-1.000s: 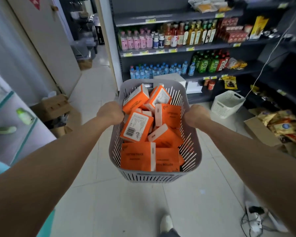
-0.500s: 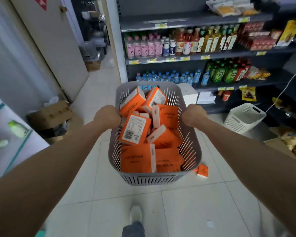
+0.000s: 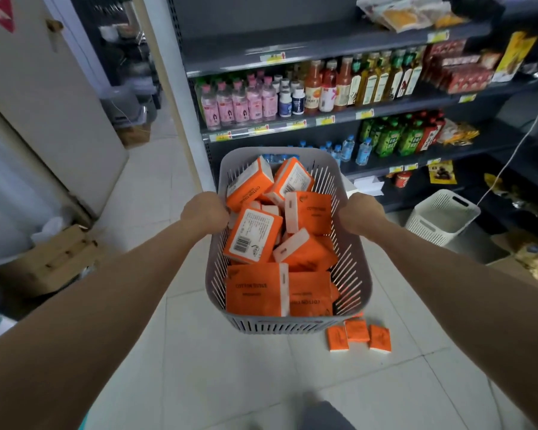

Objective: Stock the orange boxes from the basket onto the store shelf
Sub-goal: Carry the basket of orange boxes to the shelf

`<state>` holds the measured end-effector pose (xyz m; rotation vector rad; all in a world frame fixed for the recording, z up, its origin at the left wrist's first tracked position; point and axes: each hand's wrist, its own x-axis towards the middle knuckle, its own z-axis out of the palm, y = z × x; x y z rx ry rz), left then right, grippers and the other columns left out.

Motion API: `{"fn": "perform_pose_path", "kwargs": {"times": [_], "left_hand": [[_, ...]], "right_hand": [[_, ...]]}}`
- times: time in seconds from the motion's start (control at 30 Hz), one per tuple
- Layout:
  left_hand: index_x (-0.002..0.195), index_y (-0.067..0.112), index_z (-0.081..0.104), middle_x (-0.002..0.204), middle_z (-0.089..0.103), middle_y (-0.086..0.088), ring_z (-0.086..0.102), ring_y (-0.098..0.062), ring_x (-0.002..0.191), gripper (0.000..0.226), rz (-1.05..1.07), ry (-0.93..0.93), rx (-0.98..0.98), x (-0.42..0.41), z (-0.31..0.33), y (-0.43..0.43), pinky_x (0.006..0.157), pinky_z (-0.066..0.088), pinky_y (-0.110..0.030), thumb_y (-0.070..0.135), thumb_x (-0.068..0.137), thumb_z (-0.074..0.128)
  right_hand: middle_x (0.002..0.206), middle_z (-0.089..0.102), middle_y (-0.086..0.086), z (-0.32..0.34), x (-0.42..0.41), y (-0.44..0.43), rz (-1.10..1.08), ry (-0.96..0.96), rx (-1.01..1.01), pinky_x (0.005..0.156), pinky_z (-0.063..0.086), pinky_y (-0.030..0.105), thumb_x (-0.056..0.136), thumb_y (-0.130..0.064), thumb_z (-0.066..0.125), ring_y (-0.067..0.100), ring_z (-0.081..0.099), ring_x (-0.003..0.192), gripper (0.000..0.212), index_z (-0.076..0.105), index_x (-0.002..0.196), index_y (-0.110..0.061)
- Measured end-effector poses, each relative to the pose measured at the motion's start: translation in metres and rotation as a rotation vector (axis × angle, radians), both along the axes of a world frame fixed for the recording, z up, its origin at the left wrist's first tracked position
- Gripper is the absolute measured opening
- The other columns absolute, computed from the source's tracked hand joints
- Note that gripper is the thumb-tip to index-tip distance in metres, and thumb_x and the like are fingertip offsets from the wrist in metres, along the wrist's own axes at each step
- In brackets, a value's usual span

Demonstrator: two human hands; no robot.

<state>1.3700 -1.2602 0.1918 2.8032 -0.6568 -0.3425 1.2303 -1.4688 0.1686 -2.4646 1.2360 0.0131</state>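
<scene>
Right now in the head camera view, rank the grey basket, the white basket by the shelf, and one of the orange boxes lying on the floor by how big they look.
1. Grey basket, though it is nearest the camera.
2. White basket.
3. Orange box on the floor.

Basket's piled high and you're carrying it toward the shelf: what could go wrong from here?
1. The orange boxes are heaped loosely, some leaning up at the far end, so a tilt of the basket could spill them.
2. Three loose packs lie on the floor just ahead and to the right; a step there could crush them or cause a slip.
3. The left hand and right hand both grip the rim, so neither is free to catch anything.
</scene>
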Motion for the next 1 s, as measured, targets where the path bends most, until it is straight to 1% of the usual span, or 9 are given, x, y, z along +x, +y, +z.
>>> {"fn": "perform_pose_path", "kwargs": {"times": [0.2, 0.27, 0.43, 0.5, 0.57, 0.7, 0.8, 0.9, 1.0], "left_hand": [[0.059, 0.015, 0.043, 0.064, 0.046, 0.001, 0.055, -0.019, 0.077, 0.036, -0.033, 0.039, 0.007, 0.059, -0.019, -0.075, 0.069, 0.045, -0.027, 0.025, 0.093, 0.052], [0.059, 0.015, 0.042, 0.064, 0.045, 0.002, 0.053, -0.017, 0.072, 0.037, -0.038, 0.044, 0.016, 0.077, -0.024, -0.097, 0.067, 0.043, -0.026, 0.024, 0.093, 0.052], [0.058, 0.015, 0.036, 0.062, 0.039, 0.002, 0.043, -0.011, 0.058, 0.041, -0.052, 0.047, 0.0, 0.116, -0.029, -0.14, 0.053, 0.036, -0.02, 0.023, 0.096, 0.046], [0.058, 0.015, 0.037, 0.062, 0.04, 0.002, 0.047, -0.012, 0.061, 0.04, -0.059, 0.065, 0.001, 0.135, -0.032, -0.156, 0.056, 0.039, -0.02, 0.021, 0.096, 0.047], [0.058, 0.015, 0.039, 0.062, 0.042, 0.002, 0.052, -0.017, 0.073, 0.039, -0.083, 0.092, 0.01, 0.156, -0.037, -0.173, 0.064, 0.041, -0.024, 0.019, 0.095, 0.048], [0.06, 0.015, 0.041, 0.07, 0.052, -0.003, 0.052, -0.018, 0.076, 0.036, -0.151, 0.134, 0.028, 0.199, -0.052, -0.208, 0.056, 0.039, -0.022, 0.019, 0.095, 0.047], [0.059, 0.014, 0.041, 0.066, 0.048, -0.002, 0.051, -0.02, 0.078, 0.036, -0.179, 0.152, 0.051, 0.224, -0.06, -0.236, 0.055, 0.037, -0.023, 0.017, 0.095, 0.045], [0.056, 0.011, 0.038, 0.066, 0.046, -0.006, 0.049, -0.021, 0.07, 0.038, -0.205, 0.178, 0.085, 0.244, -0.066, -0.265, 0.048, 0.03, -0.023, 0.012, 0.094, 0.043], [0.055, 0.012, 0.038, 0.067, 0.047, -0.006, 0.043, -0.016, 0.058, 0.04, -0.221, 0.19, 0.105, 0.259, -0.075, -0.296, 0.044, 0.029, -0.023, 0.015, 0.095, 0.044]], "right_hand": [[0.123, 0.059, 0.021, -0.009, 0.056, -0.076, -0.013, 0.034, -0.017, 0.085, 0.049, 0.036, 0.092, -0.011, 0.044, 0.036, 0.059, 0.112, 0.033, 0.054, 0.119, 0.004], [0.124, 0.059, 0.022, -0.014, 0.074, -0.101, -0.006, 0.038, -0.017, 0.088, 0.049, 0.038, 0.092, -0.011, 0.044, 0.037, 0.058, 0.113, 0.034, 0.055, 0.119, 0.005], [0.12, 0.061, 0.022, -0.017, 0.124, -0.152, 0.054, 0.047, -0.038, 0.083, 0.049, 0.038, 0.091, -0.013, 0.044, 0.037, 0.059, 0.11, 0.033, 0.056, 0.116, 0.004], [0.115, 0.063, 0.021, -0.02, 0.144, -0.17, 0.075, 0.068, -0.041, 0.075, 0.046, 0.036, 0.09, -0.012, 0.043, 0.037, 0.061, 0.105, 0.031, 0.059, 0.11, 0.004], [0.111, 0.065, 0.022, -0.025, 0.164, -0.187, 0.071, 0.086, -0.039, 0.072, 0.047, 0.035, 0.089, -0.012, 0.043, 0.037, 0.063, 0.1, 0.029, 0.061, 0.105, 0.004], [0.11, 0.065, 0.021, -0.035, 0.195, -0.216, 0.006, 0.117, -0.046, 0.078, 0.051, 0.038, 0.09, -0.014, 0.043, 0.037, 0.064, 0.101, 0.031, 0.059, 0.109, 0.003], [0.112, 0.064, 0.019, -0.045, 0.214, -0.24, -0.043, 0.125, -0.069, 0.079, 0.05, 0.038, 0.09, -0.016, 0.043, 0.037, 0.063, 0.103, 0.033, 0.06, 0.113, 0.0], [0.11, 0.064, 0.02, -0.051, 0.225, -0.264, -0.09, 0.143, -0.053, 0.075, 0.05, 0.038, 0.091, -0.014, 0.043, 0.037, 0.063, 0.101, 0.03, 0.059, 0.111, 0.0], [0.113, 0.063, 0.02, -0.057, 0.235, -0.29, -0.144, 0.131, -0.04, 0.084, 0.052, 0.041, 0.09, -0.013, 0.044, 0.037, 0.062, 0.104, 0.031, 0.058, 0.115, 0.0]]}}
